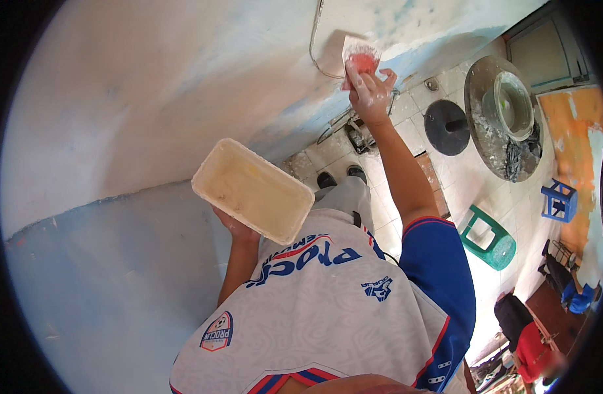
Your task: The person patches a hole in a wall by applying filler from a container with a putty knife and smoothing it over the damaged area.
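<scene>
My left hand supports a rectangular off-white plastic tub from below, in front of my chest. Pale residue coats the tub's inside and rim. My right arm reaches out to the wall, where my right hand grips a flat red-and-white spreader smeared with white paste. The spreader is at the wall's surface, and its shadow falls just beside it. White smears also mark my right fingers. The wall shows whitish patches over light blue paint. A thin cable hangs close to the spreader.
On the right, a round table carries a basin and black plastic. Near it are a round black stool, a green stool and a blue stool on a tiled floor. People in red and blue appear at lower right.
</scene>
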Demonstrator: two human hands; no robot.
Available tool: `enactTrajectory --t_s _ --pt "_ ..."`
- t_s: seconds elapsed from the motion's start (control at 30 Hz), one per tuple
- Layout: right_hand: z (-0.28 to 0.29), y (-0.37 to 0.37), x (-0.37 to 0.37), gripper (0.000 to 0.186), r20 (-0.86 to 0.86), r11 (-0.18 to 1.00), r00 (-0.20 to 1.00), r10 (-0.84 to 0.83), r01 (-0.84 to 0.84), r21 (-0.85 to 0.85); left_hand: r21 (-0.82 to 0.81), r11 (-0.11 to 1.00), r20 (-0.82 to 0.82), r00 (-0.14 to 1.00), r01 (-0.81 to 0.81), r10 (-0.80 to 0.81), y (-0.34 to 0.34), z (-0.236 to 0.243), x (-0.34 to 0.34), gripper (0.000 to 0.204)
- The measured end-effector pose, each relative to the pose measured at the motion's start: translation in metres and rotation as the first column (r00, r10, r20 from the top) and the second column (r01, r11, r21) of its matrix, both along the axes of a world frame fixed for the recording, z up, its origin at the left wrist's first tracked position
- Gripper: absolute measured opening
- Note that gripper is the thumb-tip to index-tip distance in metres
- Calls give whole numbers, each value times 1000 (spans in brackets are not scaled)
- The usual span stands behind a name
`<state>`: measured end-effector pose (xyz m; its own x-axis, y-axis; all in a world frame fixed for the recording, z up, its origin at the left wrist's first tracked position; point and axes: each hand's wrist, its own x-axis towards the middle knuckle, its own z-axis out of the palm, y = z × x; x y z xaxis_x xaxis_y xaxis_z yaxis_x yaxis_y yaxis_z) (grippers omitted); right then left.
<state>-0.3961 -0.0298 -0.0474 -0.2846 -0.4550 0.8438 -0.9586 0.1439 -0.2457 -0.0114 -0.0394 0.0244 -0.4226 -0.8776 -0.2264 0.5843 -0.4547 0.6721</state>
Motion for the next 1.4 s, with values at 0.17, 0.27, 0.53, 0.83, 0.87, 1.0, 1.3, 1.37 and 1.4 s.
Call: enactTrajectory --t_s 0.17,0.27,0.53,0.83,0.87,1.0,1.3,1.37,1.4 --pt "-21 -34 -16 53 -124 984 987 100 -80 159 -10 1000 2 1000 -4 4 3 1 -2 65" --pt "-37 -11 -3 56 -99 974 983 153 -133 182 -30 999 11 999 -45 46 10 -1 10 64" --pt "-4 -28 -12 62 -27 988 995 94 -90 123 59 995 -4 997 -82 82 18 10 -1 63" --pt "3 8 6 55 66 990 996 63 -54 -127 40 994 -67 993 -99 101 28 3 -3 66" --pt "10 -3 2 55 63 991 996 67 -59 -124 43 993 -39 993 -106 108 31 4 -4 67" --pt "-7 -40 1 58 -36 987 996 85 -79 143 111 984 23 990 -138 136 26 -9 -4 70" --pt "0 -18 30 57 155 984 986 -66 90 -154 -4 987 36 986 -162 162 27 9 -14 74" --pt "8 -35 26 58 156 996 987 29 -15 -88 89 982 7 986 -169 169 21 5 -13 73" --pt "10 -42 21 58 166 992 978 124 -121 -27 88 983 8 987 -163 163 19 6 -15 73"
